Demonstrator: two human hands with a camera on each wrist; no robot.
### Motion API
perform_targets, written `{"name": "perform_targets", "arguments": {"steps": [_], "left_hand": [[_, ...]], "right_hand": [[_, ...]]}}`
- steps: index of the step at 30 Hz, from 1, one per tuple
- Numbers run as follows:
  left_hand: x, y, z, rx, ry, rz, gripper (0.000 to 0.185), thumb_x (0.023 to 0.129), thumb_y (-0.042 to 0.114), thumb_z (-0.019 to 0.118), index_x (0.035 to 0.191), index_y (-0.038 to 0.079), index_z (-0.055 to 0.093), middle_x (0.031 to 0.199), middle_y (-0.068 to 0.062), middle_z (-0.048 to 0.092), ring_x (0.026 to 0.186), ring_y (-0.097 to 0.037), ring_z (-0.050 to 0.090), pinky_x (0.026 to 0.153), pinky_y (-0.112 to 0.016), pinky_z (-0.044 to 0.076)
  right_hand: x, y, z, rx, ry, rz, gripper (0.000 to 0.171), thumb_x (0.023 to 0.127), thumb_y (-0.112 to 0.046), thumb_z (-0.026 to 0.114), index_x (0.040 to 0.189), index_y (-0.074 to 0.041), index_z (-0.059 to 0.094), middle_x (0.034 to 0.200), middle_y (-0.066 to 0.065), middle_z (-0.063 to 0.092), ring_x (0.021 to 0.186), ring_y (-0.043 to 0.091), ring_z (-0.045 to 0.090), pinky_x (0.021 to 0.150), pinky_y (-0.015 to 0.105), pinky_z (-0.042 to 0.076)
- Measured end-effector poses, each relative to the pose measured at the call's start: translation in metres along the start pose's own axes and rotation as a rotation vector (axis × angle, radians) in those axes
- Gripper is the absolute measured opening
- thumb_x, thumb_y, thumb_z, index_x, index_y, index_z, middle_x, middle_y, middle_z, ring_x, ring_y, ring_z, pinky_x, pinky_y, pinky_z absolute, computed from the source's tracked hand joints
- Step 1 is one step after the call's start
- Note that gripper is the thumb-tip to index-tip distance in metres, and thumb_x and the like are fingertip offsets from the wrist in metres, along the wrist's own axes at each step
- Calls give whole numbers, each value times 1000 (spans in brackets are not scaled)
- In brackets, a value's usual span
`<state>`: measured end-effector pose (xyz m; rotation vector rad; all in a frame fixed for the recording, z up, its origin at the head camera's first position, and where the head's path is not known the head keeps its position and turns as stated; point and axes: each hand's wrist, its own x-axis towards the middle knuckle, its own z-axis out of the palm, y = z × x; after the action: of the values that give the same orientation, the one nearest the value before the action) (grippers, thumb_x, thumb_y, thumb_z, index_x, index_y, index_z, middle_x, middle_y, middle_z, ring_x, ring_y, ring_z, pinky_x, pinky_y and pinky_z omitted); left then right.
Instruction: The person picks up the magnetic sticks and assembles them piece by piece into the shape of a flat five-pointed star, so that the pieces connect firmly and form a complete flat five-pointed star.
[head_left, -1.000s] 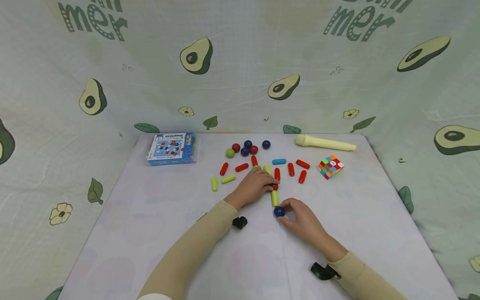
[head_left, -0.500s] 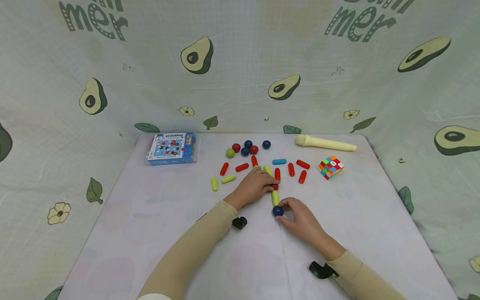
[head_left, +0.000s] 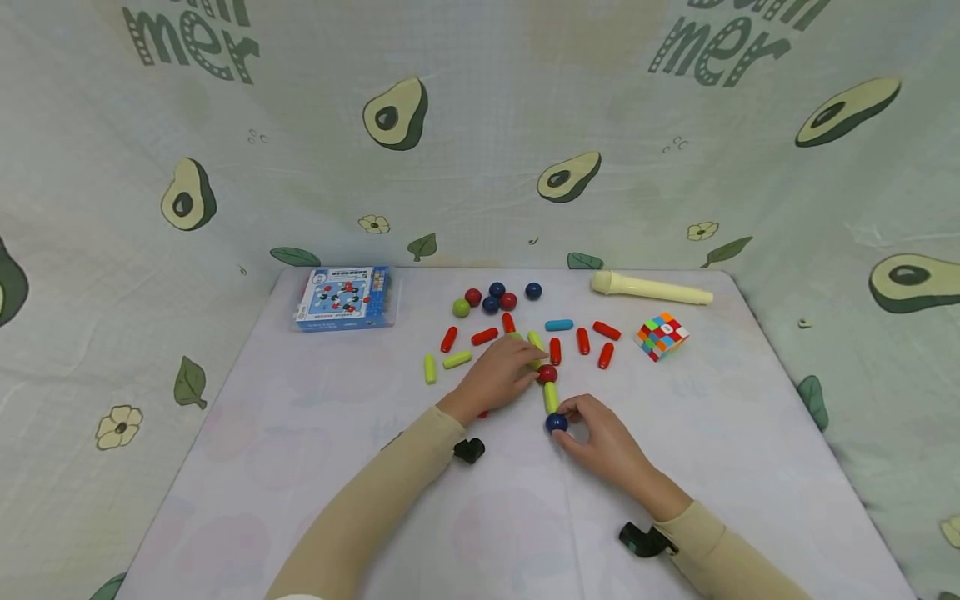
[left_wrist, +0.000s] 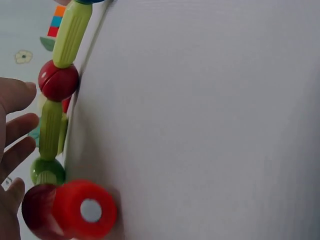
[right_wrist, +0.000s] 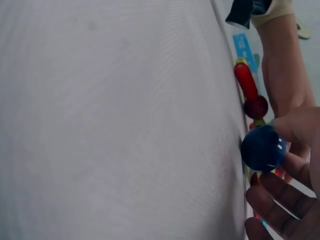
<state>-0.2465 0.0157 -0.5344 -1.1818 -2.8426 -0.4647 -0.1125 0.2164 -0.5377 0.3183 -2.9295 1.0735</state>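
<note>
Head view, centre of the frame: my left hand [head_left: 501, 377] has slid back to the left, uncovering the red ball [head_left: 547, 374] it hid a second ago, so the chain now seems to stand without that hand's support. Its grip is relaxed, fingers spread beside the ball. My right hand [head_left: 603, 437] pinches the blue ball [head_left: 557, 422] against the lower end of the green rod [head_left: 551, 397], low on the bench [head_left: 300, 433], wrist angled in from the lower right

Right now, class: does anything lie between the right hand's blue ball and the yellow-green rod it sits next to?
Nothing visible does. The right hand holds the blue ball at the near end of the yellow-green rod; no piece lies between them.
</note>
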Motion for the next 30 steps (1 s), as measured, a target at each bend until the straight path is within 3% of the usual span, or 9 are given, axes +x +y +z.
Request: {"name": "perform_targets", "arguments": {"steps": [4,8,13,18,21,24,30], "left_hand": [[-4,-4,-7,-38,42,-37,40,100,34,67,139,25,62,137,5,61,131,-16,50,116,-35,35],[-7,-11,-16,-101,65,-121,39,101,33,65,138,23,62,138,4,60,132,-18,50,115,-36,37],[-9,-27,-23,-170,147,-257,38,101,31,65,137,20,63,136,2,61,130,-19,50,113,-38,38],[-7,-48,-27,-210,253,-448,41,100,30,65,137,13,61,134,-5,60,125,-23,53,109,-38,43],[-4,-61,-30,-225,278,-538,46,100,29,65,140,8,55,139,-10,55,127,-26,52,110,-39,43],[1,-73,-34,-237,270,-578,53,101,28,64,145,6,48,145,-15,48,133,-29,49,112,-42,41],[8,-92,-38,-220,160,-592,58,103,31,60,154,11,41,153,-15,44,137,-33,47,113,-47,39]], "right_hand": [[1,2,-1,-1,30,-16,29,91,-23,79,113,-16,62,109,-5,60,99,12,58,88,40,53],[2,3,-2,4,41,-29,26,92,-22,77,113,-16,62,111,-4,59,99,13,57,88,39,53],[2,1,-5,13,55,-22,24,93,-20,76,112,-15,63,111,-3,59,100,14,57,89,40,54],[5,1,-6,18,56,-19,24,94,-20,75,114,-15,63,114,-4,59,103,13,57,91,41,54],[10,1,-6,18,60,-27,24,94,-19,75,115,-15,63,114,-3,59,105,14,56,92,42,53],[16,-1,-6,12,69,-42,24,93,-18,75,114,-15,63,116,-2,60,108,17,54,94,43,52],[32,-6,-1,27,66,-89,26,92,-17,76,115,-13,65,120,0,61,116,21,52,100,46,49]]}}
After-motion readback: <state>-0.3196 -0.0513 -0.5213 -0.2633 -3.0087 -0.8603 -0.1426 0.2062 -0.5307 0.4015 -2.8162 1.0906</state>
